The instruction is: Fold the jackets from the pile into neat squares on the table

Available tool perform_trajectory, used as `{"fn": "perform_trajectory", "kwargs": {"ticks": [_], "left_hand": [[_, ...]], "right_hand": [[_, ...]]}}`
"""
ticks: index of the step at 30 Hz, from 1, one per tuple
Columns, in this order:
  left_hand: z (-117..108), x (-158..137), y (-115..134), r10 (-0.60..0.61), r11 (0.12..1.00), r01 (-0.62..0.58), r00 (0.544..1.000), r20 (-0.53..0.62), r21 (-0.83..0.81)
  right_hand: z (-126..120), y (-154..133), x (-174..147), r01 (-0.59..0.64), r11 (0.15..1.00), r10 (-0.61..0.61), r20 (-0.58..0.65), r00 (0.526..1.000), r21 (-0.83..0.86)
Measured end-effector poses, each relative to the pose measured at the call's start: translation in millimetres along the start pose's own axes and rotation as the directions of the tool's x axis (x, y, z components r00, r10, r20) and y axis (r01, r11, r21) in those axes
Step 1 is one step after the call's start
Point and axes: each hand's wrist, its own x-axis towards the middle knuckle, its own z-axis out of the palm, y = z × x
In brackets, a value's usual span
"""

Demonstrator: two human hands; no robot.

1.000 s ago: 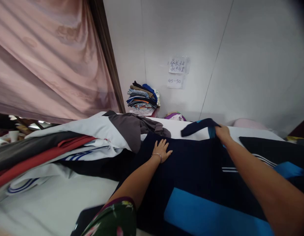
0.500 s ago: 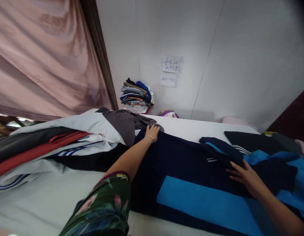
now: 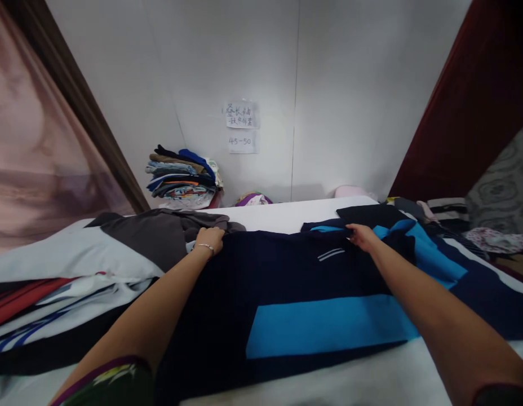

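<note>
A navy sports top (image 3: 287, 270) with a bright blue panel and two short white stripes lies spread flat in front of me. My left hand (image 3: 209, 241) is closed on its far left corner, beside a grey-brown garment. My right hand (image 3: 362, 237) pinches the top's far edge on the right, by a folded-over navy and blue part. The tips of the left fingers are partly hidden. More navy and blue cloth (image 3: 434, 259) lies bunched beyond my right wrist.
White, red and black garments (image 3: 84, 254) lie piled on the left. A stack of folded clothes (image 3: 183, 175) stands by the wall. Paper notes (image 3: 242, 115) hang on the wall. More clothes (image 3: 447, 208) lie at the right, and the white tabletop (image 3: 282, 214) shows behind the top.
The view has swung right. My right hand has gone from spread fingers over the top to a pinch at its far edge. My left hand stays at the far left corner.
</note>
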Motion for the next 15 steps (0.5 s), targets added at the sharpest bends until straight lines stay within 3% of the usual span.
{"fn": "perform_trajectory", "kwargs": {"ticks": [4,8,12,15], "left_hand": [[-21,-32,2,0.001,1.000,-0.002,0.997,-0.080,-0.004],[-25,-88,1,0.058,0.998,-0.059,0.972,-0.226,0.003],[8,-145,1,0.217,0.976,-0.215,0.953,-0.211,0.029],[34,-166,5,0.303,0.953,-0.299,0.943,-0.136,0.048]], "right_hand": [[-10,-20,-26,0.108,0.977,-0.107,-0.017,0.994,0.184],[-59,-7,-77,0.165,0.938,-0.167,-0.019,0.986,0.306],[-106,32,-128,-0.036,0.949,0.045,-0.021,0.999,0.312],[-113,47,-148,-0.209,0.957,0.210,0.017,0.978,0.203]]}}
